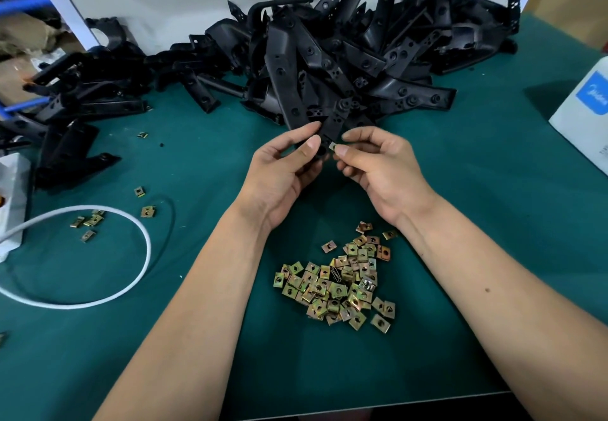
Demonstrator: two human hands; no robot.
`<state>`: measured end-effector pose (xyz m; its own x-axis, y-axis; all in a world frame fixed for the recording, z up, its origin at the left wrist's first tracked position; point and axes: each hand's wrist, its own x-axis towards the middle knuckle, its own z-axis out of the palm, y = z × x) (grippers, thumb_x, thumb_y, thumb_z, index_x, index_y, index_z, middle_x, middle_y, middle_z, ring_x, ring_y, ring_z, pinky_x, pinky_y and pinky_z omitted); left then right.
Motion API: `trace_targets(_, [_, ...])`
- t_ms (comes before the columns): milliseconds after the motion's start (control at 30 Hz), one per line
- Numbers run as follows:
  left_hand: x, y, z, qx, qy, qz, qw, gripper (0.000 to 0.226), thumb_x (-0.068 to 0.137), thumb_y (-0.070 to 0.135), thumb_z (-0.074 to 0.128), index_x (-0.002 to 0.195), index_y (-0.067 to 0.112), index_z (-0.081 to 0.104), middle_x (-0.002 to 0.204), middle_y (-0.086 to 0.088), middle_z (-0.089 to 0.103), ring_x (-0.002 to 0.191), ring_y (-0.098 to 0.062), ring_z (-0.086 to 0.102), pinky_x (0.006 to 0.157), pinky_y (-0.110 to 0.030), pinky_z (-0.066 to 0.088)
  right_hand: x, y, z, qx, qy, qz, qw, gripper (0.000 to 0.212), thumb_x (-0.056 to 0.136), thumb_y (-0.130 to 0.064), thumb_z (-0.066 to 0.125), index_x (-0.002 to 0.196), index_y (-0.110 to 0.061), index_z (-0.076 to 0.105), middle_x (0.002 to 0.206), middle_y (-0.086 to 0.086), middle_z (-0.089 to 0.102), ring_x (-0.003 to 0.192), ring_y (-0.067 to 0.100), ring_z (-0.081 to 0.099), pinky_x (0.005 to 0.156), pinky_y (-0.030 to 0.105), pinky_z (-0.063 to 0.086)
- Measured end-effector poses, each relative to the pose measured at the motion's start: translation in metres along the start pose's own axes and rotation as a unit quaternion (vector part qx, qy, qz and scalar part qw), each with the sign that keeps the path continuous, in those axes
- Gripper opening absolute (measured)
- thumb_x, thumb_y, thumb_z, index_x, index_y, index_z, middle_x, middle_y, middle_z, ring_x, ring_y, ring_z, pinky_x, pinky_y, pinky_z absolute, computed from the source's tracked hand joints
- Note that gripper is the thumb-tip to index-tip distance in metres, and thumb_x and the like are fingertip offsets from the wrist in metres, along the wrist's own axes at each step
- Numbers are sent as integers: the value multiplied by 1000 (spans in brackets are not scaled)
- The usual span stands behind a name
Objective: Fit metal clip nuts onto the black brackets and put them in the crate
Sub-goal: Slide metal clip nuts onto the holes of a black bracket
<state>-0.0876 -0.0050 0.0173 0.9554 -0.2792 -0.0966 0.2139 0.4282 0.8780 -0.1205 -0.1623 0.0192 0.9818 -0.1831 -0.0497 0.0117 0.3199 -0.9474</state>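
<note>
From my remote seat, I cannot see most of the long black plastic bracket: its near end is buried behind the thumb of the left hand. Only a sliver of the small brass-coloured metal clip nut peeks out between the fingertips of the right hand, so I cannot tell whether it touches the bracket. Beyond the bracket, the big heap of black plastic brackets overlaps too much for me to separate single pieces. Right of that heap, the white cardboard box with a blue label is cut by the frame edge, its print unreadable. Left of the heap, the white power strip is also cropped.
</note>
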Motion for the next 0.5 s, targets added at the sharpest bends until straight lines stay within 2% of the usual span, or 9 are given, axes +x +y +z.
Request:
trace_targets(167, [0, 1, 1, -5, -19, -8, 1000, 30, 86, 8, 71, 115, 12, 74, 87, -1, 75, 77, -10, 69, 69, -19, 56, -1, -2, 0, 44, 0, 9, 999, 29, 89, 13, 67, 100, -10, 52, 70, 5, 66, 61, 15, 61, 57, 21, 48])
trace_targets(300, [0, 3, -2, 18, -17, -10, 1000, 26, 92, 2, 68, 114, 13, 75, 85, 1, 75, 74, -7, 68, 66, -17, 54, -1, -2, -1, 13, -10, -5, 1000, 32, 89, 14, 67, 100, -11, 50, 71, 5, 67, 62, 15, 61, 58, 22, 48])
trace_targets(500, [-2, 7, -4, 48, -24, -23, 998, 28, 87, 4, 72, 111, 17, 77, 89, -3, 75, 77, -11, 69, 65, -17, 53, -1, -3, -1, -30, -11, -12, 999, 36, 86, 13, 71, 101, -12, 49, 74, 6, 68, 63, 16, 61, 57, 23, 49])
